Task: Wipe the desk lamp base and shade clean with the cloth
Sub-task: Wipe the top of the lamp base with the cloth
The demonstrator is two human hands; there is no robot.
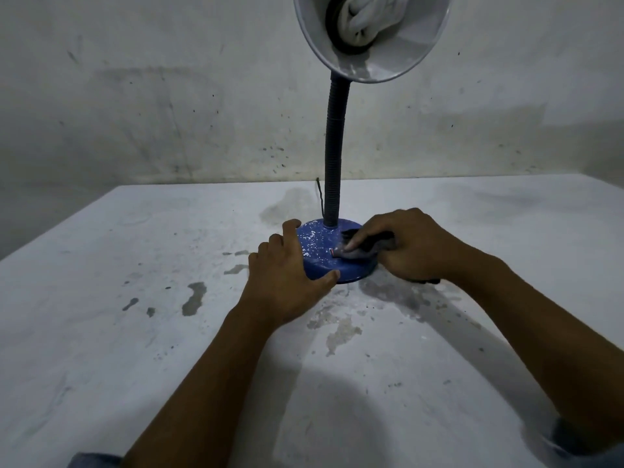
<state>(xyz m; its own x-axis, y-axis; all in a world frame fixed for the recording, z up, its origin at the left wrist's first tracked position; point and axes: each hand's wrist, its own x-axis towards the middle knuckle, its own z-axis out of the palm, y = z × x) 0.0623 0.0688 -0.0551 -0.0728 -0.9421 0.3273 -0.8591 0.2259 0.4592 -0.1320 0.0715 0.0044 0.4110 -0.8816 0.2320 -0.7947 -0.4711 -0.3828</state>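
A desk lamp stands on a white table (101, 298). Its round blue base (320, 244) is speckled with white flecks. A dark flexible neck (334, 146) rises to the pale shade (371, 38) at the top edge, which faces me with a white bulb (364, 18) inside. My left hand (287, 268) wraps the base's left rim, thumb on the front edge. My right hand (408, 244) presses a dark cloth (361, 246) onto the right side of the base top. Part of the cloth is hidden under the fingers.
The table top is stained with grey patches (194, 298) near the lamp. A thin dark cord (319, 194) leaves behind the base. A scuffed pale wall (169, 96) stands close behind the table's far edge.
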